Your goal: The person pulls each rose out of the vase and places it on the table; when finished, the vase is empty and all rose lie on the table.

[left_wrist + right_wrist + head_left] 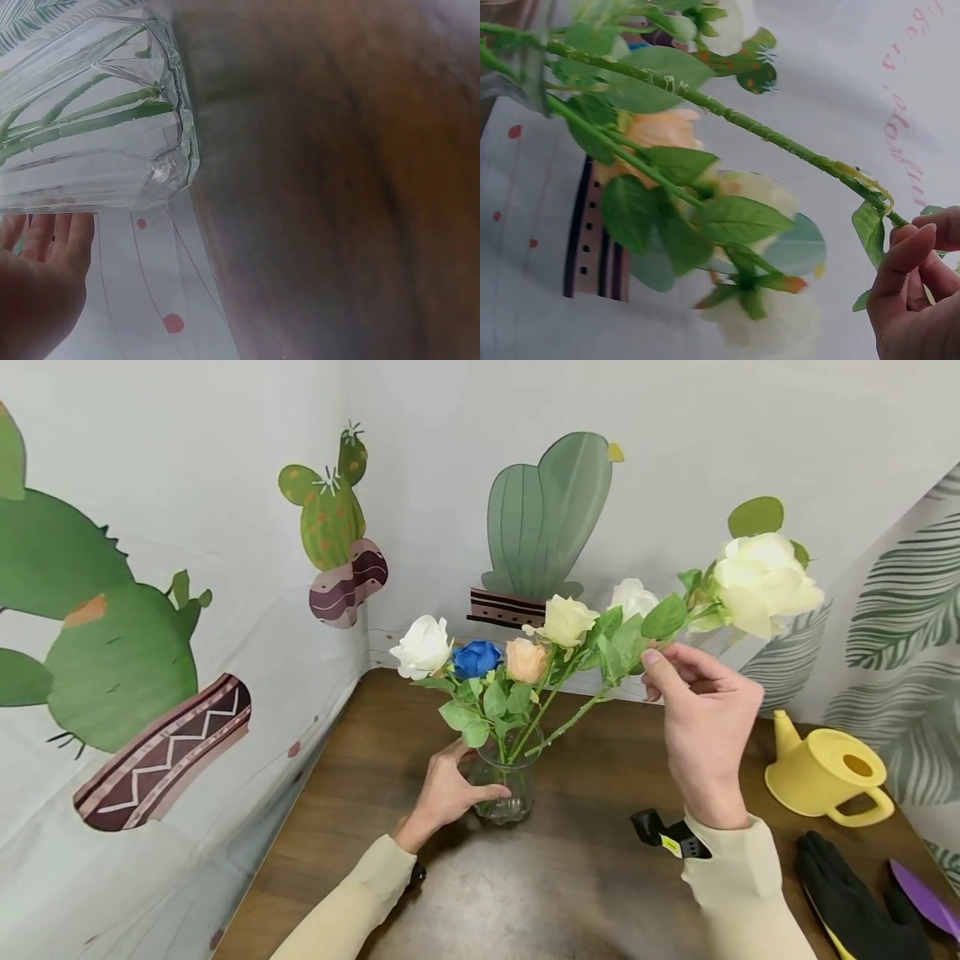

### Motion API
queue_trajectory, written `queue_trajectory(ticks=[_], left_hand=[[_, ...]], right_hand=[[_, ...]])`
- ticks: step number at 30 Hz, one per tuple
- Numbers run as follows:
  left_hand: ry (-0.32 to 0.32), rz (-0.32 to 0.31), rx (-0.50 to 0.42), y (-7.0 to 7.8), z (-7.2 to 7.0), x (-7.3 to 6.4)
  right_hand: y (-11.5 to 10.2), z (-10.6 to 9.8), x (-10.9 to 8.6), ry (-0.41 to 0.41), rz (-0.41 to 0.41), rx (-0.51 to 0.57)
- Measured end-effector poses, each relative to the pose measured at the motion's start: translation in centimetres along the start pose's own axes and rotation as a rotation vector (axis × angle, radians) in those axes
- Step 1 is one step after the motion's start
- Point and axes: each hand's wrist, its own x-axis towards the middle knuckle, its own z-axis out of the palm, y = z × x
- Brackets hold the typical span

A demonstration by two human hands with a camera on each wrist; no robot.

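pinching the big cream rose (768, 583) by its stem (573, 722), the right hand (708, 727) held it slanted, lower end at the mouth of the glass vase (519, 803); left hand (452, 787) gripped the vase. shallow angle could've levered it over if that grip slackened.

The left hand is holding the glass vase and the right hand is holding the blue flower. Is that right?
Not quite: the head view shows the right hand pinching the stem of the large pale-yellow flower, not the blue flower. The left hand is holding the glass vase.
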Motion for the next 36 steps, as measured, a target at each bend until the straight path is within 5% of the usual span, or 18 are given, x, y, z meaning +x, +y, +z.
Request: queue_trajectory(ticks=[8,14,22,28,36], left_hand=[[0.010,-0.014,-0.007,0.0,0.1,0.0],[0.017,0.012,0.000,-0.2,0.1,-0.1],[0.012,0.032,-0.018,-0.3,0.2,0.1],[0.011,0.029,-0.032,-0.2,0.2,0.1],[0.010,0.041,-0.049,-0.3,0.2,0.1]], right_hand=[[-2.2,-1.3,0.5,0.037,-0.074,0.122],[-3.0,-3.3,0.6,0.044,-0.058,0.089],[-2.6,-7.0,0.8,0.069,0.074,-0.230],[-0.6,-10.4,2.0,0.017,0.141,-0.614],[3.1,-15.4,3.4,-0.225,0.158,-0.992]])
